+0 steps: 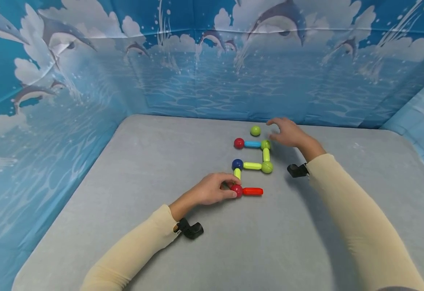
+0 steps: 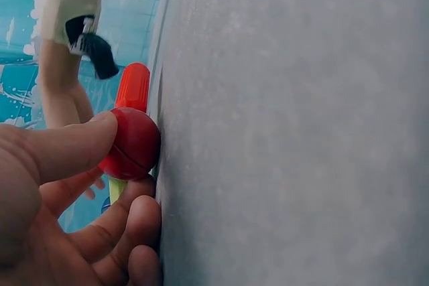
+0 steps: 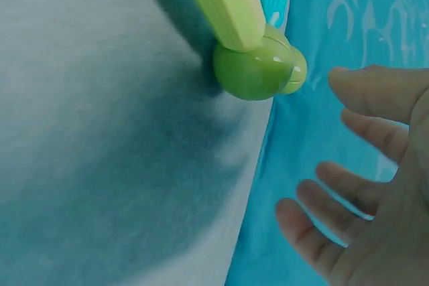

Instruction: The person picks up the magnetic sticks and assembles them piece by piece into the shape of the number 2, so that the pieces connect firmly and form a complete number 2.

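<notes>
My left hand (image 1: 212, 189) pinches a red ball (image 2: 137, 144) between thumb and fingers, low against the table. A red stick (image 1: 252, 191) joins that ball on the right, and a short yellow-green stick (image 1: 237, 173) runs from it up to a dark blue ball (image 1: 237, 164). From there another yellow-green stick (image 1: 252, 165) leads to a green ball (image 1: 267, 167), then an upright stick (image 1: 266, 154) to a second green ball (image 1: 265, 144). A blue stick (image 1: 252, 144) links this to a red ball (image 1: 239, 143). My right hand (image 1: 287, 132), fingers spread, hovers beside the upper green ball, holding nothing.
A loose green ball (image 1: 255, 130) lies behind the chain, near the table's far edge. The grey table (image 1: 154, 153) meets a blue dolphin-printed curtain (image 1: 197, 81) at its back and sides. Both wrists wear black cameras (image 1: 192, 229).
</notes>
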`<state>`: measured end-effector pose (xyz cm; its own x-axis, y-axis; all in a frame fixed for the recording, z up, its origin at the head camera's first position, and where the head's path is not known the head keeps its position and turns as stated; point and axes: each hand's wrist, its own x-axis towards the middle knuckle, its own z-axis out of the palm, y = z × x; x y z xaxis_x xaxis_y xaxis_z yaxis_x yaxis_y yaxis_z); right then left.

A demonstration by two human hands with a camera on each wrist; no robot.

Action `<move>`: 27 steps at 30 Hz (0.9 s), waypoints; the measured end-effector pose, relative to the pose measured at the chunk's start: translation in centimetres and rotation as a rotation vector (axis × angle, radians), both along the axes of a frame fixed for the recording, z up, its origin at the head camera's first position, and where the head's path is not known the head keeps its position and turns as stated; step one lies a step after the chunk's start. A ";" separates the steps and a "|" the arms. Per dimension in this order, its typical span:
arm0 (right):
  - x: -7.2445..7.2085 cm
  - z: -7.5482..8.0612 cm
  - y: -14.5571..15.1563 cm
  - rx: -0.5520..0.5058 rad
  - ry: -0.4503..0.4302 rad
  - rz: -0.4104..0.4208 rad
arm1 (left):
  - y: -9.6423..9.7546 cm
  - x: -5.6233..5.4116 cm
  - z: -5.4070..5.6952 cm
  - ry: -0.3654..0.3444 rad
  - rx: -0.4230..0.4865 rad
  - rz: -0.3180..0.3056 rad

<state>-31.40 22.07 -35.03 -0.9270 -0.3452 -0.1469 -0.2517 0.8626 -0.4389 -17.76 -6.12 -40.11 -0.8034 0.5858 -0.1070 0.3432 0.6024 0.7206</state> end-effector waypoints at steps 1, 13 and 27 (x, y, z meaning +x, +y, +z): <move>-0.3 0.0 -0.2 0.010 0.002 0.000 | 0.0 0.0 0.0 0.000 -0.002 -0.001; -2.4 -0.7 -2.8 0.054 -0.075 0.046 | 0.1 0.0 0.0 0.001 0.003 -0.013; -2.3 -1.9 -2.2 -0.067 -0.143 -0.054 | 0.1 0.0 0.2 -0.021 -0.001 -0.007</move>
<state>-33.71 19.89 -36.97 -0.9159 -0.3087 -0.2566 -0.1365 0.8406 -0.5242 -17.71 -6.02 -39.90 -0.7971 0.5910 -0.1241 0.3321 0.6006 0.7273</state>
